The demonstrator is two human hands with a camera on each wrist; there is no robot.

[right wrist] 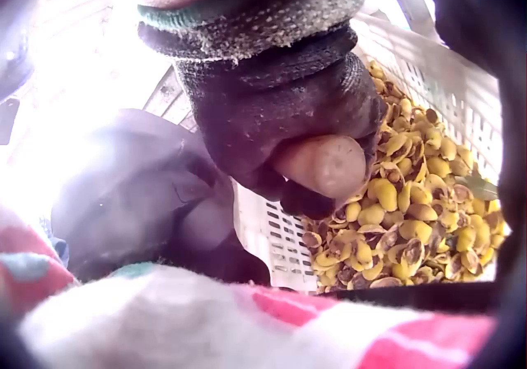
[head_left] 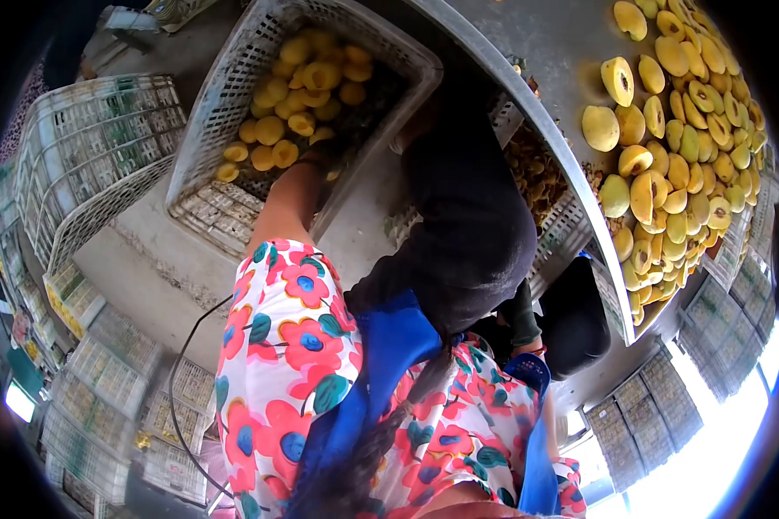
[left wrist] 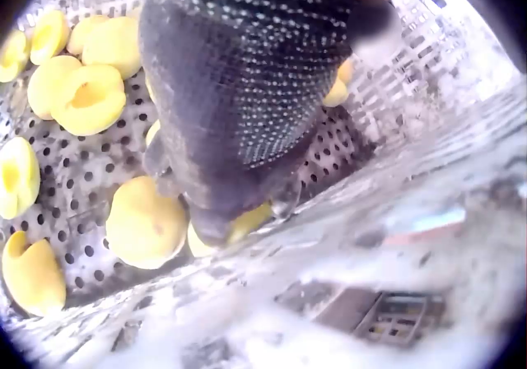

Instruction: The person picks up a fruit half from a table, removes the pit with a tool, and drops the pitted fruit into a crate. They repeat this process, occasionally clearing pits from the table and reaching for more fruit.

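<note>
While the right hand (right wrist: pixel 280 114) clasps a handle (right wrist: pixel 327 165), butt facing its camera, the left hand's (left wrist: pixel 226 114) grip is unclear.

One gloved left hand (left wrist: pixel 235 110), one gloved right hand (right wrist: pixel 276 118), one handle (right wrist: pixel 325 165); upper right, one desk (head_left: pixel 550 56) with dozens of stone-fruit halves (head_left: pixel 697 160); top centre, one crate (head_left: pixel 225 212) with roughly two dozen.

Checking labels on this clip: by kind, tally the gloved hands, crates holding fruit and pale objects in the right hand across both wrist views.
Gloved hands: 2 (left hand, right hand)
Crates: 2 (left-view crate, right-view crate)
Pale objects: 1 (rounded handle-like piece)
Total: 5
</note>
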